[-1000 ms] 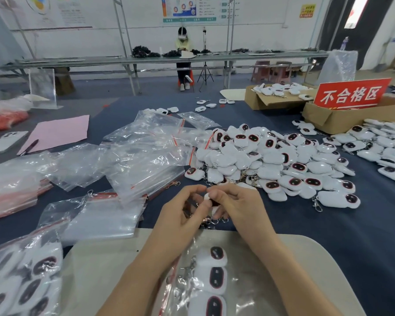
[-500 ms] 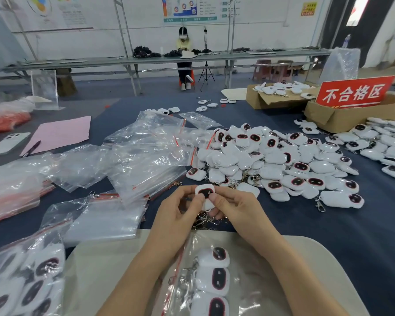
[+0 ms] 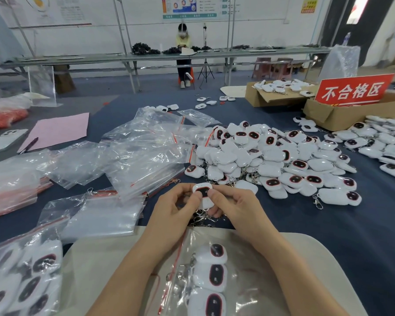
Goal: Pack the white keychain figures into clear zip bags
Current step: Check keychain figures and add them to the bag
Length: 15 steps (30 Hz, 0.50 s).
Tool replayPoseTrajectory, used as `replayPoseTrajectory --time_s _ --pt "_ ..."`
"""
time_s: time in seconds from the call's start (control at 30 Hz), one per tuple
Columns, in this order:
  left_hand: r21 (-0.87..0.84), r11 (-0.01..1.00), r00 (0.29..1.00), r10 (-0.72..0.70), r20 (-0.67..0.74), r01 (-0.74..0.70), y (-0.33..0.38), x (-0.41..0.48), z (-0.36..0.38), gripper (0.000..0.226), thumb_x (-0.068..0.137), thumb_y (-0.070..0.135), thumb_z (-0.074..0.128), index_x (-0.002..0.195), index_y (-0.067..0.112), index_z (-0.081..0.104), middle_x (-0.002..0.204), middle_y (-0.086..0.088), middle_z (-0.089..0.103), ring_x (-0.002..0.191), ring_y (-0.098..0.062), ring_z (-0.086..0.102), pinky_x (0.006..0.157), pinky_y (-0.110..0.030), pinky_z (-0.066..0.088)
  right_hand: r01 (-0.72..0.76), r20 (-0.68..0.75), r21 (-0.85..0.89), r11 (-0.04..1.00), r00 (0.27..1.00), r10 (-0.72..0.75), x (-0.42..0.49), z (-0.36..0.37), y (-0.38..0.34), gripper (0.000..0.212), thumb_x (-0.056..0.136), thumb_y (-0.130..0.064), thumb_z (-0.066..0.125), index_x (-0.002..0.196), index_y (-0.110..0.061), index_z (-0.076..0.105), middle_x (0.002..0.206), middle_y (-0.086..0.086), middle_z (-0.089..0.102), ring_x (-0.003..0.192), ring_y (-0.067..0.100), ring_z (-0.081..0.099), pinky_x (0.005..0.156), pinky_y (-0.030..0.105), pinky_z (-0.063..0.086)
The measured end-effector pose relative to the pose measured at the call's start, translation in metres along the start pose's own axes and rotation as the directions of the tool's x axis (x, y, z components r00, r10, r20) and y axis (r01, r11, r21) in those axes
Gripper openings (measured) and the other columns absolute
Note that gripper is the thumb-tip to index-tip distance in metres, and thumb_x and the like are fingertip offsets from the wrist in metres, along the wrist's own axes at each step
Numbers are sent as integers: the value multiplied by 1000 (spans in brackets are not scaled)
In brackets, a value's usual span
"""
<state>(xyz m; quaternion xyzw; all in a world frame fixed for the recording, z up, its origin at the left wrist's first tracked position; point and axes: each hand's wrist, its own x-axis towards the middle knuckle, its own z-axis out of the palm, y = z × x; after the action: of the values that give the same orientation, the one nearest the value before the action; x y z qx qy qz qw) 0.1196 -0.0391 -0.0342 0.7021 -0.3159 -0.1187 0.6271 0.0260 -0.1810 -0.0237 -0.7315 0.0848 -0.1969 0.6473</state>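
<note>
— Why hold that one up with both hands?

— I pinch the figure (image 3: 203,192) between my left hand (image 3: 173,208) and my right hand (image 3: 235,206), with a thumb on each side of its dark face and my other fingers curled behind it. It is off the table (image 3: 328,236), just past the far edge of the board (image 3: 96,270), with its face turned toward me. I think this is a look-over before it goes in. Its key ring (image 3: 203,217) hangs below my fingers.

— And where does it go?

— Most likely into the bag (image 3: 249,281) lying on the board between my forearms. Three figures lie in it in a row, faces up, with their rings to the left by the red zip strip. I can't tell whether its mouth is open.

— And the rest?

— The loose pile (image 3: 271,160) sits far and to the right of my hands, close enough to reach. The empty bags (image 3: 135,156) are spread out on the far left. A filled bag (image 3: 21,281) lies at the near left with several figures inside. At the far right stands a cardboard box (image 3: 342,115) with a red sign (image 3: 351,91), and I can't see what is in it. A flatter box (image 3: 267,94) to its left holds more figures.
</note>
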Motion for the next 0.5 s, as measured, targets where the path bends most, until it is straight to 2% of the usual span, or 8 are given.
replayPoseTrajectory --time_s 0.23,0.5 --pt "4 1000 1000 -2 7 2 3 0 -1 13 99 20 63 107 24 73 84 13 71 74 0 60 71 -17 50 -20 1 9 1000 1000 20 1 0 2 19 98 -21 63 98 -36 75 70 -2 74 67 3 67 67 14 52" --pt "14 1000 1000 6 24 -6 2 -2 -1 15 100 23 63 110 28 73 90 9 74 80 -4 63 74 -18 52 -35 -25 8 999 999 35 2 -2 3 15 98 -22 63 98 -32 74 68 -1 73 63 3 66 63 13 50"
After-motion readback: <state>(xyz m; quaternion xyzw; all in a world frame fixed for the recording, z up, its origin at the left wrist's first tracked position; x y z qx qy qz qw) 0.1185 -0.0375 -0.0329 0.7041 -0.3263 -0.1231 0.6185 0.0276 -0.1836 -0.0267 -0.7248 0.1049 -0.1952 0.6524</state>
